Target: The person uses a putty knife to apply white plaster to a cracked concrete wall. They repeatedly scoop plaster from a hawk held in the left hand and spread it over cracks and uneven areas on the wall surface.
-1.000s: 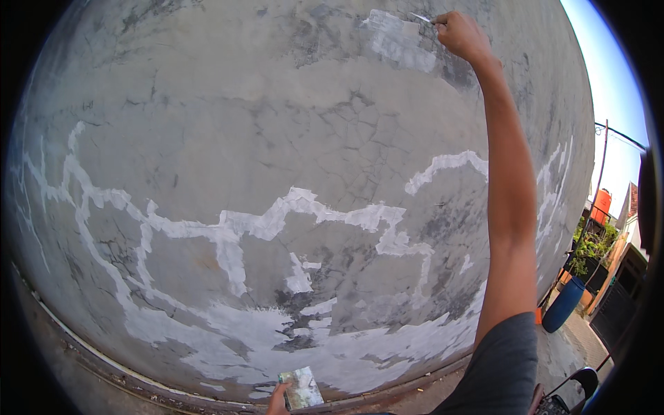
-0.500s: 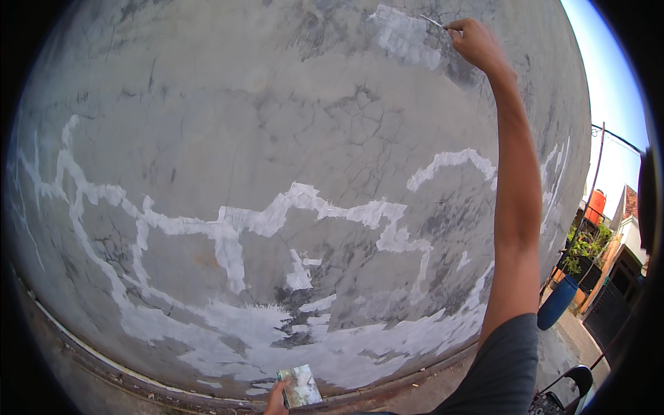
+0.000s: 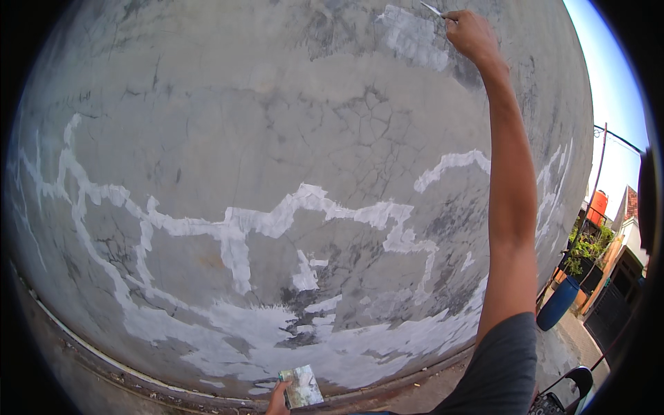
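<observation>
Raised high with the arm stretched out, my right hand [image 3: 474, 36] grips a putty knife [image 3: 431, 9], whose thin pale blade shows nearly edge-on. The blade is by the upper edge of a whitish filler patch [image 3: 413, 38] on the grey cracked wall [image 3: 200, 124]; I cannot tell whether it touches. Low at the bottom, my left hand [image 3: 278, 399] is closed on the side of a small flat board [image 3: 302, 387] smeared with white and greenish grey. Only part of that hand shows.
Branching white filler bands [image 3: 277, 220] cross the wall, above a broad white smear [image 3: 235, 321] near its foot. To the right stand a blue barrel [image 3: 557, 303], green plants [image 3: 588, 247] and an orange tank [image 3: 598, 203]. Part of a motorbike [image 3: 574, 387] is at lower right.
My right hand and the putty knife have moved slightly upward, and the blade now sits higher by the patch. The left hand still holds the board low down.
</observation>
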`<state>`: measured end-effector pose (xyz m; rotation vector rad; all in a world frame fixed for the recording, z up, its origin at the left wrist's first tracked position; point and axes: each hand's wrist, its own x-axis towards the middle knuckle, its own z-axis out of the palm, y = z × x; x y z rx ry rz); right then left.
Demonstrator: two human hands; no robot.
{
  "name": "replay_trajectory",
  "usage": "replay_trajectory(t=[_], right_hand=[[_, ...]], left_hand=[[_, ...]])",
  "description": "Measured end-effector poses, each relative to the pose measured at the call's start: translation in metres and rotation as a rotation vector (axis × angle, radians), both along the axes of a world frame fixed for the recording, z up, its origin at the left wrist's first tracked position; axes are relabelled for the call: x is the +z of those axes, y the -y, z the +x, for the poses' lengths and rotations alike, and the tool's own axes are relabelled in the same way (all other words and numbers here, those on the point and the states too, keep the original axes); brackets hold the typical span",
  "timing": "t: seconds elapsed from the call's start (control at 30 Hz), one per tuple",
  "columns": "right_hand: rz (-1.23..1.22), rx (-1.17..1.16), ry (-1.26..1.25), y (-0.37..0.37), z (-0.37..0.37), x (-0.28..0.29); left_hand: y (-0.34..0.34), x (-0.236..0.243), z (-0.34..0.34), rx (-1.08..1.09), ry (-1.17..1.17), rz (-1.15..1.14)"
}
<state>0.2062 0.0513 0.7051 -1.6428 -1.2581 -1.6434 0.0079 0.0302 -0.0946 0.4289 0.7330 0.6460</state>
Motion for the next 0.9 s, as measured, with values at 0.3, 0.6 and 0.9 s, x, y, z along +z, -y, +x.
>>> replay_trajectory(t=[0.3, 0.6, 0.9], right_hand=[[-0.026, 0.098, -0.025, -0.036, 0.015, -0.051], [0.036, -0.052, -0.017, -0.015, 0.004, 0.034], [-0.240, -0.029, -0.171, -0.002, -0.047, -0.006]], left_hand=[[-0.004, -0.003, -0.014, -0.023, -0.005, 0.003], [-0.006, -0.005, -0.014, -0.045, 0.000, 0.011], [-0.010, -0.004, -0.025, -0.046, -0.005, -0.001]])
